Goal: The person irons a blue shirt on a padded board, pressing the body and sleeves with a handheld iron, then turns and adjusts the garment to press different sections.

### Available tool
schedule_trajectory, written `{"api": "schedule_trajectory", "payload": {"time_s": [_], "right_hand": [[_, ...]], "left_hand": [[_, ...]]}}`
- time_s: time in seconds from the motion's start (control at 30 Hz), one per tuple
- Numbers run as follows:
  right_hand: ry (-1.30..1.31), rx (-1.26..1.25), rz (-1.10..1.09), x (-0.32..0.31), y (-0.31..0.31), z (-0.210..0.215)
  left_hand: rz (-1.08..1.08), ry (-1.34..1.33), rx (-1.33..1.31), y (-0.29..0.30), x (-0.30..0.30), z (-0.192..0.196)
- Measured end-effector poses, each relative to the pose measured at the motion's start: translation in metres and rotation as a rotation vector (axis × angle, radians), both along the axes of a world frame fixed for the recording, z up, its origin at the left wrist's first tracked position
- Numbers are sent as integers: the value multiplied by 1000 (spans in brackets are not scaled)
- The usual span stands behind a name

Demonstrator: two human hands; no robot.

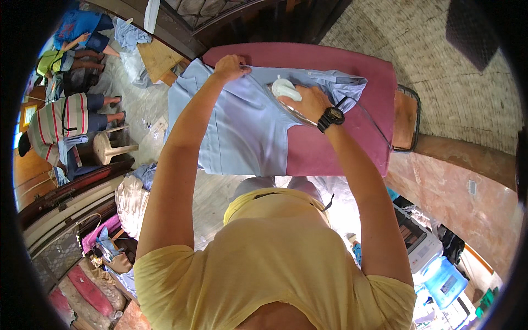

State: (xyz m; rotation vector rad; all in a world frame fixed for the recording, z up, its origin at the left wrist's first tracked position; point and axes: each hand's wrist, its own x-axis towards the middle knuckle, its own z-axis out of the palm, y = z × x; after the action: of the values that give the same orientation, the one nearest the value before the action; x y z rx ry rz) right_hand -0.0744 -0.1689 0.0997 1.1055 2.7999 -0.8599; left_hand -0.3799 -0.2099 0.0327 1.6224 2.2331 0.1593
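Observation:
A light blue shirt (242,132) lies spread over the maroon ironing board (341,151), its left part hanging past the board's near edge. My right hand (309,104) is closed around the handle of a clothes iron (285,88) with a white top, which rests on the shirt near a sleeve (346,85). Near the board's far edge, my left hand (231,67) has its fingers curled on the shirt's upper edge, gripping the cloth. The iron's soleplate is mostly hidden beneath it and my hand.
A dark cord (374,124) runs from beside my right wrist across the board's right side. The board's metal end frame (415,118) juts out there. At left are several people, a plastic stool (107,144) and a wooden board (157,59). A blue water bottle (444,281) stands lower right.

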Motion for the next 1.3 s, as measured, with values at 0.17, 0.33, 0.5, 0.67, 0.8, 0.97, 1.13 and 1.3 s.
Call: {"api": "schedule_trajectory", "payload": {"time_s": [0.17,0.33,0.5,0.67,0.8,0.97,1.13,1.3], "right_hand": [[43,36,31,-12,-4,9],[148,82,-72,-76,5,-15],[196,22,-186,-108,12,-14],[181,11,-193,-111,10,-12],[163,-16,-190,-110,10,-9],[128,-47,-251,-100,7,-11],[76,-116,-273,-57,-27,11],[74,-160,-189,9,-45,-10]], "left_hand": [[55,-47,37,1,3,13],[222,-45,263,-14,-2,14],[228,81,779,-67,55,13],[12,-396,444,-159,206,-27],[161,-306,299,-167,258,-27],[178,-456,187,-160,246,-23],[195,-467,201,-167,238,-20],[154,-430,157,-170,237,-21]]}}
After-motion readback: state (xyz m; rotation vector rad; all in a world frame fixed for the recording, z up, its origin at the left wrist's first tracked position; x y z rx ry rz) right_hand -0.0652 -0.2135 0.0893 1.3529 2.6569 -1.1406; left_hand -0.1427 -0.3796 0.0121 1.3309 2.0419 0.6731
